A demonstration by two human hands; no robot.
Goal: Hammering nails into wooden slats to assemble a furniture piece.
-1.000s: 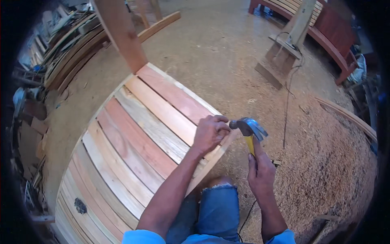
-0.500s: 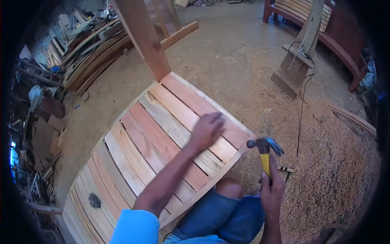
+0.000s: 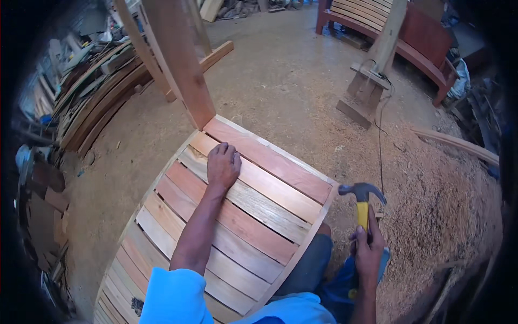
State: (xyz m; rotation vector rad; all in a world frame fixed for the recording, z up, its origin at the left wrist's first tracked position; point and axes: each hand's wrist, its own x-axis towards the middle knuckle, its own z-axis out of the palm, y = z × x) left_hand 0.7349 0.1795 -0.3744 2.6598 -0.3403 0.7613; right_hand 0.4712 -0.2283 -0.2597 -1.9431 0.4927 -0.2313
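The person's right hand (image 3: 368, 251) was wrapped around a yellow-handled claw hammer (image 3: 362, 210), which stood head up just beside the right corner of a slatted wooden panel (image 3: 264, 229). The left hand (image 3: 223, 168) lay palm down on the panel near a thick wooden post (image 3: 182, 70), its fingers bent and close together; whether they pinched anything could not be told. Wood shavings (image 3: 431, 210) covered the floor (image 3: 280, 97) right of the hammer.

The camera is worn on the head and looks down, close above the wooden slats (image 3: 251, 224). Its round, wide view reaches far across the floor (image 3: 280, 92).
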